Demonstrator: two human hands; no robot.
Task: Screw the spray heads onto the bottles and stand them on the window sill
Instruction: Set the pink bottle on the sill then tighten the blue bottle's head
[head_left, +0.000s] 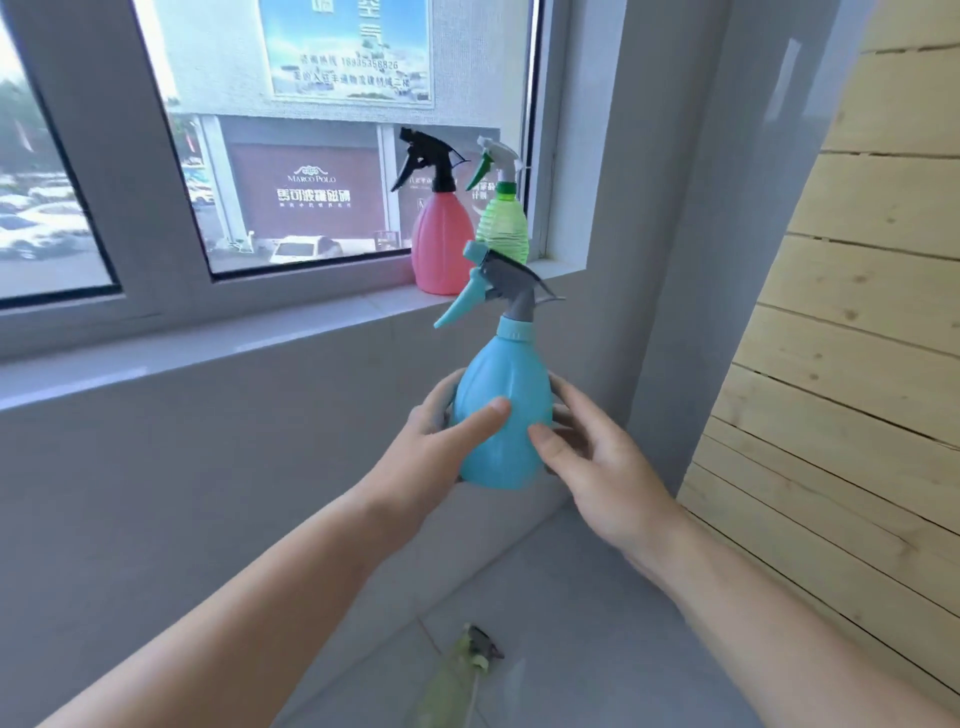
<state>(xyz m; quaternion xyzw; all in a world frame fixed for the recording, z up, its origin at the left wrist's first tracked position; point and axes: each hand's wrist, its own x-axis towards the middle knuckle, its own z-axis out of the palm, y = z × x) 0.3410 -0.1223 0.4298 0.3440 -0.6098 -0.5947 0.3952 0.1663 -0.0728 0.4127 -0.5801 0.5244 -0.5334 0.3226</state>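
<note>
— Where does the blue spray bottle (501, 415) sit against the hands?

— You have it between both of them, low on its belly. Your left hand (436, 441) wraps the left side: the thumb lies slantwise across the front and the fingers curl round behind. Your right hand (592, 452) cups the right side, thumb tip pressed to the lower front, fingers bent round the back. Your two thumbs are near each other on the front but apart.

— And where is it in the room?

— In the air, in front of the grey wall (208, 467) under the window sill (260, 338). Its base is below the sill's edge and touches nothing but your hands. It is nearly upright.

— How does it look?

— Pear-shaped, opaque light blue, with shallow ribs running top to bottom and a blue collar at the neck. Its spray head (519, 291) sits on that neck: grey body, blue nozzle and blue trigger, both pointing left.

— What stands on the sill?

— At its right end, a pink bottle (441, 249) with a black spray head (426, 158). Just beside it on the right is a ribbed green bottle (503, 234) with a white spray head (501, 153) and a green trigger. Both stand upright. On the floor tiles (597, 597) beneath your arms lies a pale green bottle (452, 680), too blurred to tell more.
</note>
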